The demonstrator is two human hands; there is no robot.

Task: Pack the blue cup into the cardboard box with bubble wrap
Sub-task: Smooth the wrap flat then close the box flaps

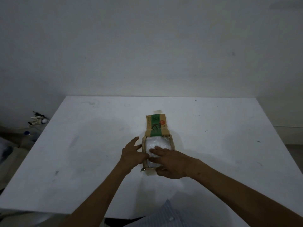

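A small cardboard box (172, 145) lies open on the white table (82, 153), its green-printed lid flap (156, 125) folded back away from me. White bubble wrap (155, 143) fills the inside; the blue cup is hidden. My left hand (133, 153) rests against the box's left wall, fingers spread, thumb at the near left rim. My right hand (170, 163) lies over the near end of the box with straight fingers pressing on the bubble wrap.
A small pale scrap (157, 111) lies on the table beyond the flap. Off the table's left edge, on the floor, lie bottles with blue caps and clutter (35, 126). A white wall stands right behind the table.
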